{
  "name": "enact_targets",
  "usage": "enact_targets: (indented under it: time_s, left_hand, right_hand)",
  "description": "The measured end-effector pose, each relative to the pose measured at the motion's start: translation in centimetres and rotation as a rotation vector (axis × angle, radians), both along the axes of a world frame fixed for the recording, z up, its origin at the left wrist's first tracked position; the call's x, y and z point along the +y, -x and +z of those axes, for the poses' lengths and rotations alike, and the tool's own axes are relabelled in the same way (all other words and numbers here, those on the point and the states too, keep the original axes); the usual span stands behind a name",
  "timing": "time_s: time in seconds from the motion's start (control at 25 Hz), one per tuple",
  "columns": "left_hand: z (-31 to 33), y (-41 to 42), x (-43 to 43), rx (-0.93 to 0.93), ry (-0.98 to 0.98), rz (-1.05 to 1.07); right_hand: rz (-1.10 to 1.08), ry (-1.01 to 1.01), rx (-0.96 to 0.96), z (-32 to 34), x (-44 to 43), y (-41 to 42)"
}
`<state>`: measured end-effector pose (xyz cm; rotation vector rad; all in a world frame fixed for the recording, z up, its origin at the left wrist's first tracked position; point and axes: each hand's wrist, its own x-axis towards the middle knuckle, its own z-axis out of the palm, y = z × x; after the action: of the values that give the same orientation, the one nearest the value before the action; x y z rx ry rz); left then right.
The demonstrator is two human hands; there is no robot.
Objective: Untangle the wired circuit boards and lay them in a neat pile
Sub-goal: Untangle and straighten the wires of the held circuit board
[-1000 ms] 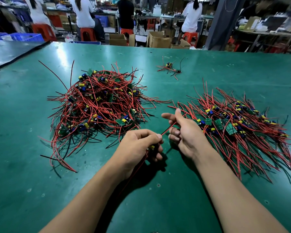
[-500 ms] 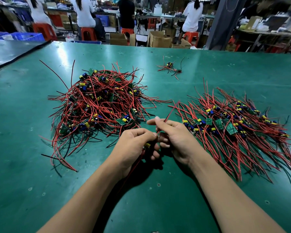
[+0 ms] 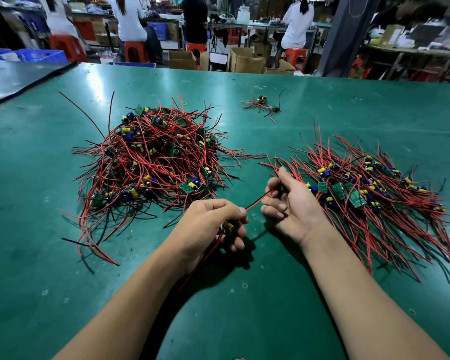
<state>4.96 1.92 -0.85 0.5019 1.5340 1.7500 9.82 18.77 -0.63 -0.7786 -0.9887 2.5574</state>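
A tangled heap of circuit boards (image 3: 151, 162) with red and black wires lies on the green table at the left. At the right, a flatter pile of boards (image 3: 369, 193) has its wires fanned out in line. My left hand (image 3: 211, 224) grips one small board (image 3: 227, 227) with a yellow capacitor; its wires trail back under my wrist. A red wire (image 3: 257, 201) runs taut from that board to my right hand (image 3: 291, 203), which pinches it between thumb and fingers, just left of the right pile.
The green table (image 3: 244, 294) stretches wide. A small separate cluster of wired boards (image 3: 263, 105) lies at the back centre. Beyond the far edge are cardboard boxes (image 3: 244, 61), red stools and several seated people with their backs turned.
My right hand came in to meet my left hand half a second ago, then drew away to the right, pulling the red wire straight. My left hand stayed in place.
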Motion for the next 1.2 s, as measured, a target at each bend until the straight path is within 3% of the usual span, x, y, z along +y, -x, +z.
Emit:
enact_targets:
  time_s: [0.2,0.44,0.68,1.2]
  left_hand:
    - [0.0,0.0,0.0,-0.028,0.003,-0.002]
    - [0.4,0.4,0.5,-0.164,-0.066,0.124]
    - [0.7,0.9,0.6,-0.333,-0.161,0.132]
    - [0.0,1.0,0.5,-0.374,-0.352,0.007]
  right_hand:
    - [0.097,0.174,0.041,0.3,0.2,-0.6]
    - [0.144,-0.1,-0.014,0.2,-0.6,-0.5]
    - [0.03,-0.368,-0.053,-0.3,-1.6,-0.4]
    - [0.112,-0.862,-0.089,-0.9,-3.5,-0.8]
